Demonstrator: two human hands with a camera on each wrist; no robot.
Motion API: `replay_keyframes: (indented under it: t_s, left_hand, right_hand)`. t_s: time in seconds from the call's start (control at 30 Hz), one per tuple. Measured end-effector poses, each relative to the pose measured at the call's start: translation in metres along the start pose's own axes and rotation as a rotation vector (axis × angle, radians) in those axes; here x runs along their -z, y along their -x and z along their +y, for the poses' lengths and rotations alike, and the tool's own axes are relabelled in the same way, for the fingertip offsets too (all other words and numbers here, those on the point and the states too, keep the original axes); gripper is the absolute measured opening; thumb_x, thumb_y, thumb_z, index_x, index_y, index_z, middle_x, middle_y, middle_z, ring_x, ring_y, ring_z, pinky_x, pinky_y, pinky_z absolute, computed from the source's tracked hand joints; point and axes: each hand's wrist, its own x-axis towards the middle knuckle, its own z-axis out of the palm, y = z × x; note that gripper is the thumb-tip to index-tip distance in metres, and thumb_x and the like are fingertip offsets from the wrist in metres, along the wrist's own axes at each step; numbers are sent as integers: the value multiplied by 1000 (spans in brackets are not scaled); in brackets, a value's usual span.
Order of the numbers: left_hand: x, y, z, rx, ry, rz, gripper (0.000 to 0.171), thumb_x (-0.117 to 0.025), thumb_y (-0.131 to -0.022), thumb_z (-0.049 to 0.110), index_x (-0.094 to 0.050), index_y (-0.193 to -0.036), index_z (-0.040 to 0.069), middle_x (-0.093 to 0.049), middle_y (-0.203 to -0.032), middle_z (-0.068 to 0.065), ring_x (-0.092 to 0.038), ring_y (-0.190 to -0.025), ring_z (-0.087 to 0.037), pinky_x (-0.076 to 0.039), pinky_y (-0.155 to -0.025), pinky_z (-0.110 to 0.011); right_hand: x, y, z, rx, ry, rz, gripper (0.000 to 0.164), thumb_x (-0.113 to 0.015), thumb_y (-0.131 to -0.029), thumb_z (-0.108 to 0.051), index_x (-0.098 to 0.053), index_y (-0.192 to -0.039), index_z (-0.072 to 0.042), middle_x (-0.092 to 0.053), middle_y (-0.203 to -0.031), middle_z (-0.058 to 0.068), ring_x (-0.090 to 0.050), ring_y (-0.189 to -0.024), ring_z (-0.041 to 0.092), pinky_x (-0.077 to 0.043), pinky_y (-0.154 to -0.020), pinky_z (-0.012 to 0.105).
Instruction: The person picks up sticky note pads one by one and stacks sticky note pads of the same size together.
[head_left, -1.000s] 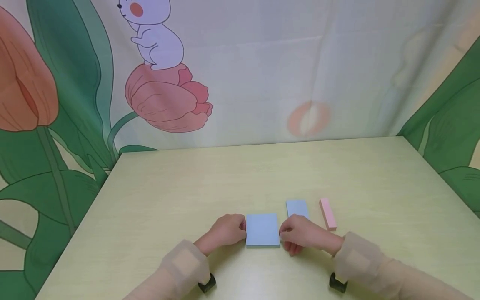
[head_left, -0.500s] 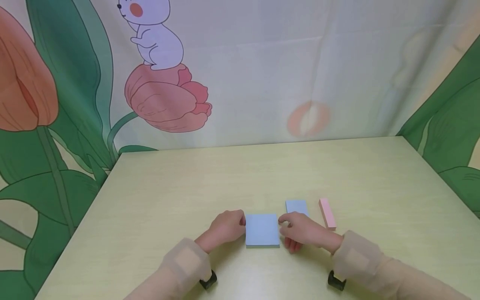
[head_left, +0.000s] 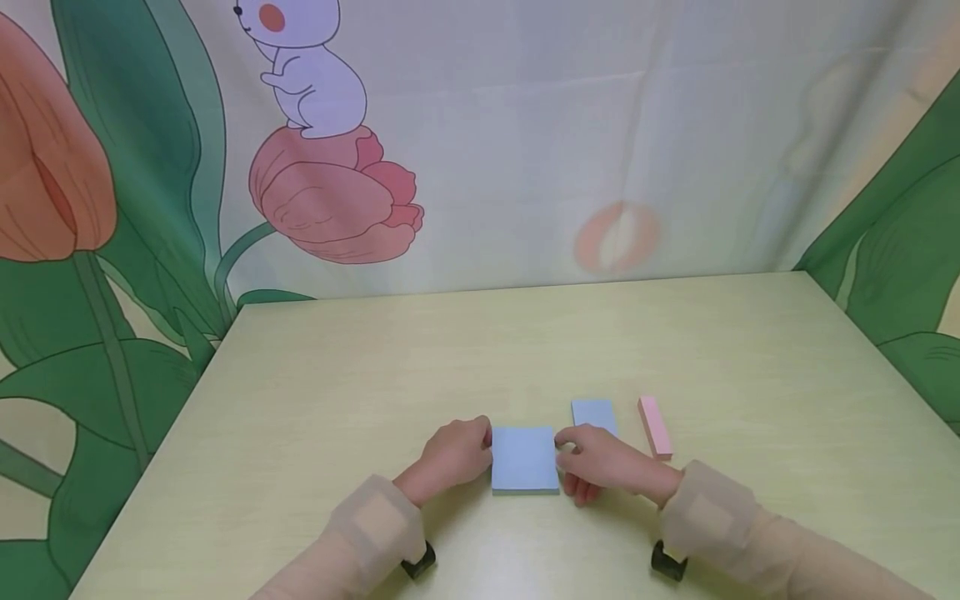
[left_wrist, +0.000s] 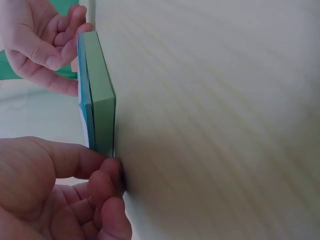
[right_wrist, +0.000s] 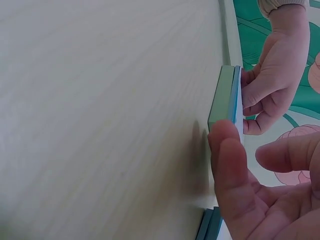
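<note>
A square stack of sticky note pads, blue on top with a thicker green layer beneath, lies flat on the table between my hands. At its left edge, the fingers of my left hand touch the side, the rest loosely curled. My right hand is at the opposite edge, fingertips against or very near the side; its thumb and fingers stand apart in the right wrist view. Neither hand wraps round the stack. Behind my right hand lies a smaller blue sticky note pad, partly covered by that hand.
To the right of the small pad lies a narrow pink block, perhaps another note pad. The pale wooden table reaches back to a printed cloth with tulips and a white animal.
My left hand has slid slightly forward along the stack's left edge. The right hand's index finger has lifted and spread from the other fingers. The stack has hardly moved.
</note>
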Motion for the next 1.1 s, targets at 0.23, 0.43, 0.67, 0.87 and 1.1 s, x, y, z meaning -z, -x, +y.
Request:
replay_keyframes:
  t_s: [0.23,0.43,0.67,0.87,1.1]
  left_hand:
    - [-1,0,2,14,-19,-2,4,-51,-82,9,-53,-85,7,-50,-66,-2,-42,-55,-15,-32,-48,-24]
    - [-2,1,2,14,-21,1,4,-50,-82,8,-53,-85,7,-49,-64,-2,-42,-53,-16,-32,-47,-24]
    - [4,3,-2,4,-25,38,4,-50,-82,7,-53,-80,9,-52,-67,-1,-42,-54,-13,-33,-48,-23]
    - [12,7,4,-84,-50,98,12,-54,-80,14,-52,-68,13,-49,-59,4,-40,-50,-11,-31,-43,-22]
    - [5,21,23,-304,-212,-3,16,-60,-77,21,-49,-66,16,-43,-55,9,-35,-48,-6,-29,-41,-20]
  right_hand:
    - [-1,0,2,8,-1,-8,41,-42,-88,-7,-37,-124,12,-60,-60,11,-56,-45,17,-49,-46,32]
    - [-1,0,1,4,3,-7,42,-42,-88,-7,-36,-125,11,-59,-60,11,-56,-44,17,-49,-46,32]
    - [5,-1,-7,0,98,115,33,-43,-87,-7,-50,-117,5,-58,-60,8,-53,-44,16,-47,-46,28]
    - [21,-8,-19,190,329,262,24,-45,-85,-9,-61,-101,0,-63,-76,6,-51,-57,10,-43,-57,25]
    - [31,-22,-31,294,431,293,23,-46,-84,-7,-66,-93,0,-62,-73,3,-39,-51,7,-41,-64,24]
